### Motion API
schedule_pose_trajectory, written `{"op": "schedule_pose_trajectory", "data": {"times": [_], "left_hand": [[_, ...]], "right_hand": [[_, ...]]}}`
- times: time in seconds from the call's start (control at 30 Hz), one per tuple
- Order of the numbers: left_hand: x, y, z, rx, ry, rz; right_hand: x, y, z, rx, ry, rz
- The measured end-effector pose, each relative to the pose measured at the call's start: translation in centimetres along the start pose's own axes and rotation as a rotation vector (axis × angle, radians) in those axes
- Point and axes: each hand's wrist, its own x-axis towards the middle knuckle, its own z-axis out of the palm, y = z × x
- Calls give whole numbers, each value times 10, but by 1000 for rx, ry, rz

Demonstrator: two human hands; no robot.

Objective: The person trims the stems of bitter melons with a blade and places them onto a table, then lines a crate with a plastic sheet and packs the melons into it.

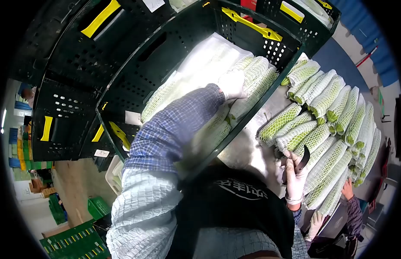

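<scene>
My left hand point(233, 84), in a white glove, reaches into a dark green crate point(252, 129) and is closed over a long green vegetable point(252, 71) in a white foam net. Glare blurs its fingertips. More netted vegetables point(159, 101) lie in the crate beside a white liner sheet point(209, 56). My right hand point(294, 179), also gloved, grips a knife with a dark curved blade point(304, 159). It is beside a pile of netted green vegetables point(325, 149) on a metal table point(250, 149).
Other dark crates with yellow handles point(46, 128) stand to the left, and another crate point(312, 21) is beyond mine. At lower right a co-worker's hand point(348, 189) touches the pile. Another gloved hand point(315, 224) is at the pile's near end. Green crates point(98, 207) are on the floor.
</scene>
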Motion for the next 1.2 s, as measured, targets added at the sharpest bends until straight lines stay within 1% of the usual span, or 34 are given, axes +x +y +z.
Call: {"op": "schedule_pose_trajectory", "data": {"times": [0.03, 0.07, 0.1, 0.17, 0.2, 0.23, 0.3, 0.4, 0.47, 0.57, 0.6, 0.63, 0.67, 0.7, 0.77, 0.83, 0.87, 0.9, 0.97, 1.0, 1.03, 1.1, 1.13, 1.17, 1.2], "left_hand": [[8, -1, 4, -9, -17, 9], [16, -3, 7, -18, -34, 17], [7, -19, -14, -22, -13, 17], [3, -20, -13, -183, -12, 43], [-4, -14, -26, -109, -50, -46], [-5, -28, -20, -439, -23, -16], [-4, -59, 1, -1097, 15, 63], [5, -109, 34, -1580, 58, 67], [-13, -139, 27, -1851, -127, 165], [-90, -109, -38, -2317, -263, 137], [-115, -96, -64, -2294, -290, 207], [-135, -93, -84, -2267, -316, 277], [-151, -98, -97, -2143, -239, 392], [-181, -67, -117, -2039, -95, 464], [-216, -53, -127, -2107, -162, 620], [-237, -53, -108, -2186, 46, 498], [-254, -41, -111, -1960, 140, 468], [-265, -36, -110, -1921, 182, 452], [-267, -47, -94, -1744, 351, 384], [-271, -45, -87, -1741, 395, 387], [-271, -45, -83, -1691, 381, 425], [-273, -46, -81, -1607, 349, 482], [-281, -36, -86, -1538, 417, 436], [-277, -48, -81, -1495, 375, 429], [-282, -46, -84, -1473, 341, 434]], "right_hand": [[0, -4, -2, -20, 25, 62], [4, -3, -3, -25, 2, -7], [3, 6, 16, 44, -13, -59], [-8, 3, 8, 43, -31, -85], [-11, 1, 6, -20, -22, -104], [-13, -1, 4, -84, -12, -122], [-21, -3, 2, -55, -2, -94], [-33, -1, -1, -11, 17, -36], [-33, 2, -3, -1, -28, -36], [-29, 1, 1, -26, -66, -78], [-23, 2, 4, -35, -97, -153], [-23, -14, 8, -27, -127, -140], [-18, -23, 12, 13, -164, -155], [-14, -32, 17, 51, -204, -169], [-5, -66, 30, -135, -231, -355], [8, -96, 45, -181, -263, -475], [17, -110, 58, -149, -286, -608], [24, -125, 72, -120, -308, -736], [34, -160, 97, -188, -320, -905], [43, -176, 114, -219, -279, -1050], [49, -190, 130, -252, -230, -1193], [48, -218, 155, -254, -255, -1223], [42, -230, 166, -262, -275, -1194], [37, -240, 176, -268, -310, -1170], [39, -244, 185, -287, -323, -1180]]}}
